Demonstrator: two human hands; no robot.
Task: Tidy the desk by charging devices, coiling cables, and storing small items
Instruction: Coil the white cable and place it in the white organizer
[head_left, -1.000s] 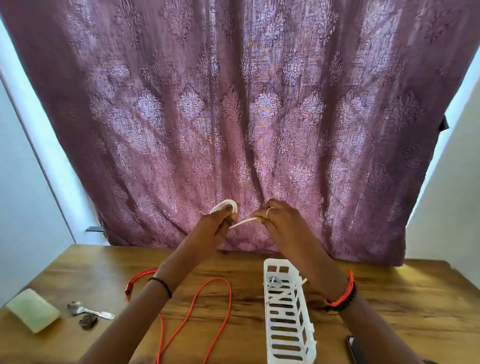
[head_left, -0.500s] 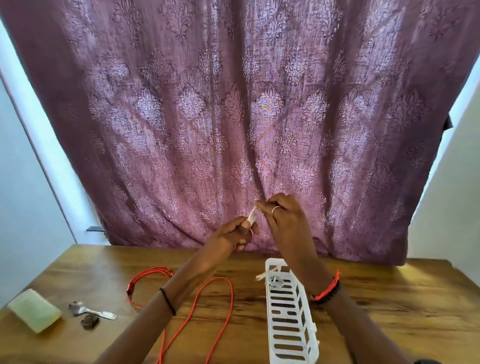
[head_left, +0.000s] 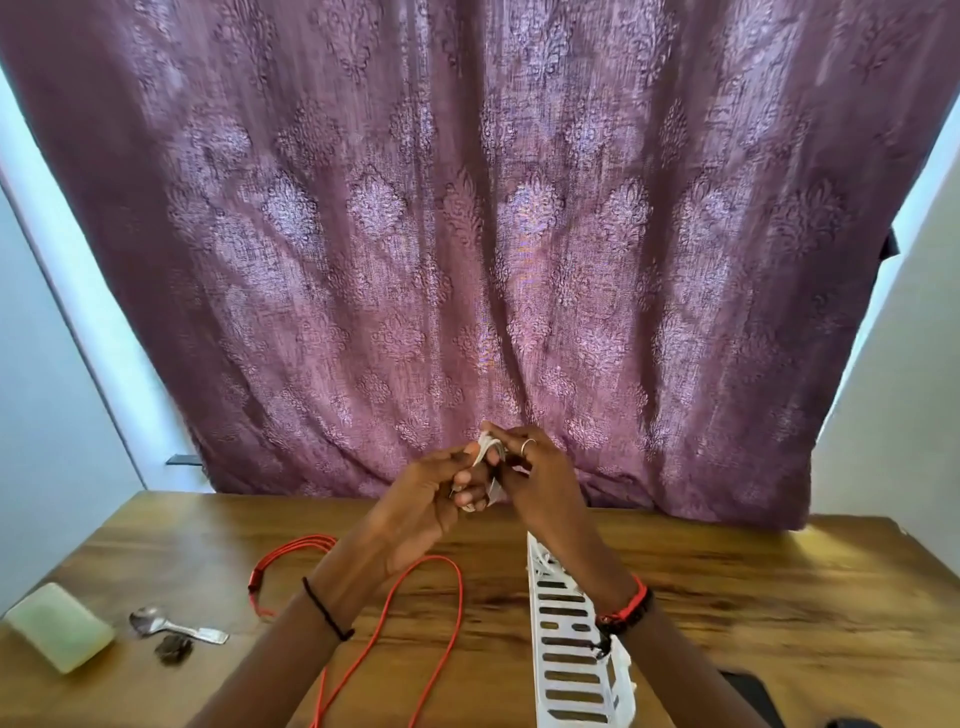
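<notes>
On the desk (head_left: 753, 597), cable (head_left: 298, 544) left of basket (head_left: 537, 623), spoon (head_left: 176, 626) farther left, curtain (head_left: 467, 234) behind.

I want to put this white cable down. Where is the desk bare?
The widest bare stretch of the desk lies right of the white basket, behind the dark flat object at the near edge. A smaller patch lies back left, behind the spoon and green block. The red cable crowds the middle left; only a narrow strip separates it from the basket.

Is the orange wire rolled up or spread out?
Mostly spread out. The orange wire has a few loops bunched at one end, but the rest trails loose across the table.
</notes>
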